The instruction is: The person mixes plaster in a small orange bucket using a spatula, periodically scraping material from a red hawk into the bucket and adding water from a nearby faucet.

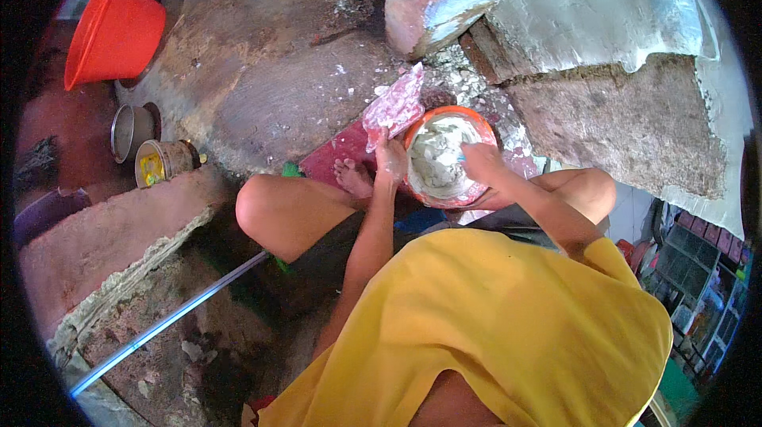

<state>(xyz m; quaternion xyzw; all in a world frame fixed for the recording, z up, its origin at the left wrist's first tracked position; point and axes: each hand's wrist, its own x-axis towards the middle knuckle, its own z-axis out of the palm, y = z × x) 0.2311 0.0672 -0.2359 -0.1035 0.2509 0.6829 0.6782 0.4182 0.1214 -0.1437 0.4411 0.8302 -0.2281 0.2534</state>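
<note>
My right hand (479,163) is closed over the near-right side of the orange bowl (458,109), around what looks like a tool; only a bit of blue (462,159) shows by my fingers. My left hand (389,159) is at the bowl's left rim, touching the lower end of a pinkish plastic bag (394,104); I cannot tell whether it grips the bag, the rim or both.

The bowl sits between my bent legs and holds a thick white paste (435,161). I judge the working of it to be partly done: it clings together, yet its surface is lumpy, so some smoothing seems left. The bag, just beyond the bowl's left edge, is smeared with white; how much is inside is unclear.

Beyond the bowl, white crumbs (475,82) lie scattered. Well to its left stand a small bucket (164,163) with yellow stuff at its mouth and a metal pot (132,132) whose contents I can't make out. Farther off to the upper left is a red tub (119,30), its inside hidden.
</note>
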